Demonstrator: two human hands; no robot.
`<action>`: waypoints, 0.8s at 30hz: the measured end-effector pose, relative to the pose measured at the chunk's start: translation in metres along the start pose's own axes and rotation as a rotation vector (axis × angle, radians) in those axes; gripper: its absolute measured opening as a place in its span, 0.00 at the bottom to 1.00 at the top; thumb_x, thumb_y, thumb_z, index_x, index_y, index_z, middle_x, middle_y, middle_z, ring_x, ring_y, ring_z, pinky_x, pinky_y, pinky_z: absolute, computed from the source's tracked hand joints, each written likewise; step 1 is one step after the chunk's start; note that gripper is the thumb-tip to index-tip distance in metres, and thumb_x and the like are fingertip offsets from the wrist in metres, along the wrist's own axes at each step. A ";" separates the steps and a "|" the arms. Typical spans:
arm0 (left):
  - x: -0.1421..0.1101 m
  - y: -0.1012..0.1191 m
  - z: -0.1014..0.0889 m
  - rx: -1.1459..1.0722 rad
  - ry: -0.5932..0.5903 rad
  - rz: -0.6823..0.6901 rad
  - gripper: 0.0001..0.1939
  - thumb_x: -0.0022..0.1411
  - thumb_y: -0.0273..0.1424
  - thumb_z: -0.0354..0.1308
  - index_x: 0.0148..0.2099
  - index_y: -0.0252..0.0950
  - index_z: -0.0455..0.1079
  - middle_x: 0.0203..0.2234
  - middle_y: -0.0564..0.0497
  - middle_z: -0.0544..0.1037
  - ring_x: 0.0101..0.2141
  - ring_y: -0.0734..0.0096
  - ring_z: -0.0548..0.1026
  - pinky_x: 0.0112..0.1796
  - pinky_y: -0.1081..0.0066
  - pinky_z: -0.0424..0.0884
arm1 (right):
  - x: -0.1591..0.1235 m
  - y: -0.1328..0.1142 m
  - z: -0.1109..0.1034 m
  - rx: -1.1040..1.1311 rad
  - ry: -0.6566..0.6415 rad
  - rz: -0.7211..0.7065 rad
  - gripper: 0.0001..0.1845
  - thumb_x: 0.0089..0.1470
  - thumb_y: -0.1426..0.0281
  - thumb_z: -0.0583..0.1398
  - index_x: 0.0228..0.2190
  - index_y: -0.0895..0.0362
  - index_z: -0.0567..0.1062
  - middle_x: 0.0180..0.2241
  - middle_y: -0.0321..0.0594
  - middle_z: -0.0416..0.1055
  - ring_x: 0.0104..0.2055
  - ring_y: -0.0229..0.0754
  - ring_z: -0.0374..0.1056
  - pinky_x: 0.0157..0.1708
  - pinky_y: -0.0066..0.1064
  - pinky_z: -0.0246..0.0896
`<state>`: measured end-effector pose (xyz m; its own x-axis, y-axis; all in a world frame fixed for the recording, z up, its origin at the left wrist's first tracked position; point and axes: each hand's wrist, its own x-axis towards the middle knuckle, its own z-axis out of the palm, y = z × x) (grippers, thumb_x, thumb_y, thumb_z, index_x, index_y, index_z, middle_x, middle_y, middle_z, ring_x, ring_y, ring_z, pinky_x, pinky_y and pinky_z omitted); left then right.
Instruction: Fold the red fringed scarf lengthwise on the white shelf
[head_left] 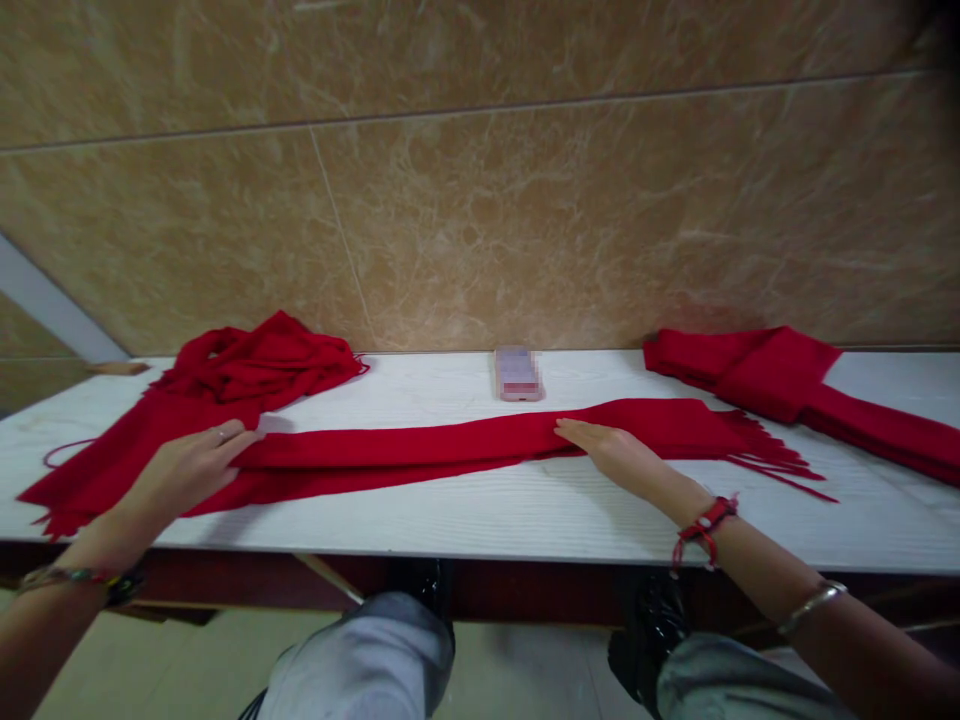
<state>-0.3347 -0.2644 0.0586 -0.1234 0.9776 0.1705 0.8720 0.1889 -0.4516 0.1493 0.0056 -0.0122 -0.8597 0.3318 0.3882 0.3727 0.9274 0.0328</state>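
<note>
A long red scarf lies lengthwise on the white table, folded into a narrow strip, its fringed end spread to the right. At the strip's left end, my left hand has its fingers closed on the cloth. My right hand rests flat with straight fingers on the strip, right of the middle. A second red scarf is bunched up loosely behind my left hand, and more red cloth with a fringe spreads beneath that hand. Where these cloths part there, I cannot tell.
Another red scarf, folded and crossed over itself, lies at the right by the wall. A phone-like object, blurred, sits at the back middle. Brown tiled wall borders the white table behind. My knees are below its front edge.
</note>
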 end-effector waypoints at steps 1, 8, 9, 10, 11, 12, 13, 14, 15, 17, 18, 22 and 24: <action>-0.006 0.001 0.002 -0.007 -0.036 0.008 0.20 0.57 0.25 0.40 0.48 0.33 0.68 0.46 0.42 0.71 0.41 0.61 0.72 0.38 0.67 0.67 | -0.001 0.001 0.000 -0.005 0.008 0.003 0.27 0.48 0.86 0.46 0.48 0.66 0.68 0.49 0.51 0.66 0.50 0.42 0.64 0.50 0.36 0.61; -0.010 0.010 0.006 -0.061 -0.200 0.038 0.23 0.52 0.21 0.43 0.49 0.35 0.68 0.48 0.42 0.70 0.43 0.59 0.72 0.41 0.63 0.67 | -0.002 -0.001 0.001 -0.014 -0.041 -0.013 0.25 0.50 0.83 0.47 0.48 0.62 0.68 0.49 0.48 0.67 0.50 0.42 0.64 0.49 0.37 0.62; -0.004 0.013 0.000 -0.064 -0.214 0.053 0.23 0.50 0.21 0.45 0.48 0.34 0.68 0.47 0.41 0.71 0.43 0.57 0.71 0.42 0.62 0.66 | -0.001 -0.002 0.000 -0.011 -0.049 -0.006 0.24 0.50 0.83 0.47 0.49 0.62 0.68 0.49 0.48 0.66 0.50 0.43 0.64 0.49 0.38 0.61; 0.002 0.018 -0.008 -0.070 -0.223 0.061 0.24 0.48 0.21 0.46 0.48 0.34 0.68 0.46 0.41 0.71 0.43 0.56 0.71 0.42 0.60 0.66 | 0.001 -0.004 -0.002 -0.004 -0.060 -0.004 0.24 0.51 0.82 0.47 0.49 0.63 0.67 0.50 0.49 0.66 0.51 0.43 0.63 0.50 0.38 0.60; 0.009 0.027 -0.016 -0.095 -0.220 0.078 0.24 0.48 0.23 0.48 0.49 0.35 0.68 0.46 0.41 0.70 0.43 0.55 0.70 0.42 0.59 0.66 | 0.003 -0.007 -0.003 0.007 -0.075 -0.011 0.24 0.52 0.81 0.47 0.50 0.62 0.67 0.51 0.48 0.65 0.52 0.43 0.61 0.51 0.39 0.59; 0.016 0.039 -0.024 -0.152 -0.208 0.114 0.24 0.48 0.25 0.49 0.50 0.37 0.67 0.48 0.43 0.69 0.46 0.55 0.67 0.42 0.59 0.65 | 0.005 -0.009 -0.004 0.022 -0.094 -0.022 0.24 0.53 0.80 0.47 0.51 0.62 0.66 0.52 0.48 0.64 0.54 0.43 0.59 0.52 0.39 0.57; 0.023 0.054 -0.032 -0.238 -0.177 0.172 0.24 0.51 0.29 0.49 0.53 0.39 0.65 0.51 0.44 0.66 0.49 0.56 0.65 0.46 0.59 0.63 | 0.007 -0.012 -0.005 0.038 -0.116 -0.031 0.23 0.54 0.79 0.48 0.52 0.60 0.64 0.53 0.47 0.62 0.55 0.43 0.57 0.53 0.40 0.56; 0.030 0.072 -0.037 -0.332 -0.149 0.240 0.25 0.54 0.34 0.49 0.56 0.40 0.61 0.54 0.45 0.63 0.52 0.58 0.61 0.49 0.60 0.60 | 0.009 -0.015 -0.006 0.055 -0.140 -0.037 0.23 0.56 0.77 0.48 0.53 0.59 0.63 0.54 0.45 0.60 0.57 0.43 0.55 0.54 0.41 0.54; 0.036 0.093 -0.041 -0.405 -0.127 0.272 0.26 0.57 0.39 0.47 0.58 0.40 0.58 0.57 0.45 0.59 0.55 0.58 0.58 0.52 0.61 0.57 | 0.011 -0.017 -0.007 0.070 -0.163 -0.036 0.22 0.57 0.74 0.47 0.54 0.57 0.62 0.55 0.44 0.59 0.58 0.44 0.52 0.55 0.44 0.52; 0.049 0.133 -0.042 -0.485 -0.079 0.239 0.27 0.61 0.42 0.41 0.60 0.38 0.54 0.60 0.45 0.52 0.57 0.59 0.53 0.54 0.61 0.53 | 0.012 -0.021 -0.009 0.089 -0.208 -0.020 0.22 0.59 0.70 0.46 0.55 0.55 0.59 0.57 0.43 0.56 0.60 0.46 0.48 0.55 0.49 0.48; 0.055 0.149 -0.040 -0.502 -0.082 0.229 0.26 0.63 0.42 0.37 0.61 0.39 0.52 0.61 0.46 0.51 0.58 0.60 0.51 0.55 0.60 0.52 | 0.012 -0.023 -0.010 0.096 -0.229 -0.010 0.22 0.60 0.68 0.46 0.56 0.55 0.58 0.58 0.43 0.54 0.60 0.47 0.47 0.55 0.50 0.46; 0.074 0.171 -0.019 -0.461 -0.108 0.224 0.25 0.65 0.41 0.35 0.62 0.44 0.48 0.61 0.50 0.50 0.60 0.58 0.48 0.55 0.54 0.50 | 0.009 -0.025 -0.013 0.105 -0.272 0.022 0.24 0.61 0.63 0.43 0.58 0.52 0.53 0.60 0.40 0.50 0.62 0.48 0.40 0.56 0.53 0.40; 0.079 0.159 -0.007 -0.448 -0.108 0.245 0.25 0.64 0.40 0.35 0.62 0.45 0.48 0.61 0.50 0.50 0.60 0.59 0.47 0.55 0.53 0.48 | 0.008 -0.025 -0.013 0.103 -0.275 0.034 0.24 0.61 0.62 0.43 0.58 0.50 0.52 0.60 0.39 0.48 0.62 0.49 0.39 0.56 0.53 0.39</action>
<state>-0.2027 -0.1577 0.0068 0.0821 0.9966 0.0044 0.9957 -0.0818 -0.0437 0.1377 -0.0173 0.0025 -0.9148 0.3847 0.1233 0.3779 0.9228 -0.0754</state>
